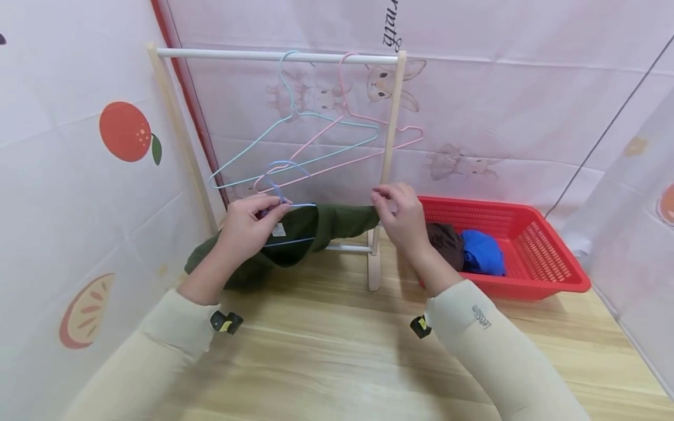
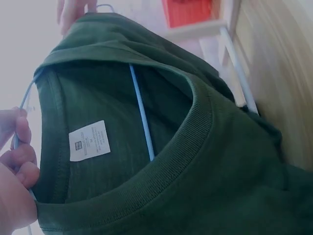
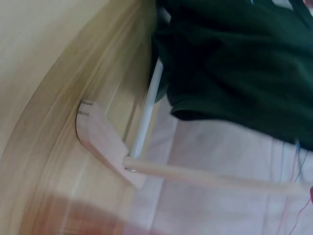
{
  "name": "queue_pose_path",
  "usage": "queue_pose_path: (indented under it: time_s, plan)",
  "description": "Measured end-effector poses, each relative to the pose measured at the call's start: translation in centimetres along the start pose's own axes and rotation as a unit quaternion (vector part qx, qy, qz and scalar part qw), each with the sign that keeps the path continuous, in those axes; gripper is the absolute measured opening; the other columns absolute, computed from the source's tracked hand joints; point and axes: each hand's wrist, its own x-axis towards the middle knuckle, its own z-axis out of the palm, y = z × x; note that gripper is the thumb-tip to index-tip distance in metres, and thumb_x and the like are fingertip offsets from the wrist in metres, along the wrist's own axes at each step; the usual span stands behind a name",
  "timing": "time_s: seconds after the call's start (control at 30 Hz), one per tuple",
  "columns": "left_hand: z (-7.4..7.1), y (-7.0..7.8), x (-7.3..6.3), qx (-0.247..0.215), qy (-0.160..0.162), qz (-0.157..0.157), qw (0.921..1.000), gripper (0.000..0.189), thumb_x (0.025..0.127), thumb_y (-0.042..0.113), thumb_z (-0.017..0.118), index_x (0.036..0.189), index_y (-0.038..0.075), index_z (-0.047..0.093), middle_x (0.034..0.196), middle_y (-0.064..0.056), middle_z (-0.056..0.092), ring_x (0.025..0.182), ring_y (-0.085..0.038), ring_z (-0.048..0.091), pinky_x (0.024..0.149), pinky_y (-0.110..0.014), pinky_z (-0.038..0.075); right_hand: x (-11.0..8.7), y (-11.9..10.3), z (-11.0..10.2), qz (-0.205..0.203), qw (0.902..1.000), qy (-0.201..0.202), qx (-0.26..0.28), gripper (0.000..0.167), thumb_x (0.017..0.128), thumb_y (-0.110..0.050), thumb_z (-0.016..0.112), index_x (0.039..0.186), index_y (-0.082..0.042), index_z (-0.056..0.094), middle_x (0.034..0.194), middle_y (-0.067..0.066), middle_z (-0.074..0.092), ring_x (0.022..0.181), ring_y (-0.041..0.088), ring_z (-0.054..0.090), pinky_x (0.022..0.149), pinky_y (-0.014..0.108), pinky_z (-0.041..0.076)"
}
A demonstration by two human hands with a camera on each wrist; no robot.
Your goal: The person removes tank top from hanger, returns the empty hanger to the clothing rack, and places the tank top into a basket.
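A dark green T-shirt hangs on a blue hanger, whose lower bar crosses the open neckline in the left wrist view. My left hand pinches the hanger just below its hook, beside the collar. A white label shows inside the neck. With thumb and forefinger, my right hand pinches the shirt at its right shoulder end; the exact contact is small in the head view. The right wrist view shows the shirt's hanging cloth but not the hand.
Behind the shirt stands a rack with a white rail and wooden posts. On the rail hang a mint hanger and a pink hanger. A red basket at right holds brown cloth and blue cloth.
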Motion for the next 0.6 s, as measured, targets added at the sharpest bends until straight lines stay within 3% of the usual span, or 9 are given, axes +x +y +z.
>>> queue_pose_path:
  time_s: [0.13, 0.27, 0.43, 0.6]
  plan:
    - [1.4, 1.1, 0.3, 0.007, -0.012, 0.022, 0.9997, 0.012, 0.091, 0.015, 0.071, 0.095, 0.006, 0.077, 0.082, -0.005, 0.071, 0.061, -0.014, 0.051, 0.051, -0.019, 0.042, -0.4, -2.1, 0.2, -0.098, 0.9939, -0.051, 0.002, 0.030, 0.090, -0.022, 0.072, 0.118, -0.009, 0.070, 0.108, 0.011, 0.068, 0.104, 0.026, 0.060, 0.091, 0.043, 0.047]
    - [2.6, 2.1, 0.6, 0.023, -0.023, 0.042, 0.9986, 0.013, 0.092, 0.016, 0.070, 0.095, 0.006, 0.077, 0.083, -0.003, 0.070, 0.061, -0.012, 0.052, 0.053, -0.021, 0.044, -0.7, -3.3, 0.5, -0.155, 0.9833, -0.092, -0.024, 0.040, 0.088, -0.026, 0.074, 0.126, -0.013, 0.068, 0.107, 0.007, 0.069, 0.098, 0.021, 0.064, 0.085, 0.038, 0.052]
    - [3.6, 2.9, 0.9, 0.039, -0.029, 0.051, 0.9975, 0.014, 0.093, 0.017, 0.068, 0.091, 0.005, 0.075, 0.078, -0.003, 0.068, 0.061, -0.012, 0.052, 0.056, -0.024, 0.046, -1.3, -3.3, 0.4, -0.166, 0.9803, -0.091, -0.057, 0.034, 0.087, -0.017, 0.076, 0.120, -0.009, 0.070, 0.085, 0.005, 0.067, 0.072, 0.017, 0.060, 0.065, 0.030, 0.052]
    - [4.1, 3.1, 1.1, 0.051, -0.029, 0.055, 0.9968, 0.014, 0.094, 0.016, 0.067, 0.088, 0.006, 0.074, 0.076, -0.003, 0.067, 0.060, -0.013, 0.050, 0.055, -0.026, 0.044, -1.7, -2.5, -0.5, -0.152, 0.9812, -0.099, -0.066, 0.027, 0.087, -0.013, 0.075, 0.113, -0.009, 0.072, 0.088, 0.004, 0.071, 0.078, 0.017, 0.063, 0.072, 0.030, 0.056]
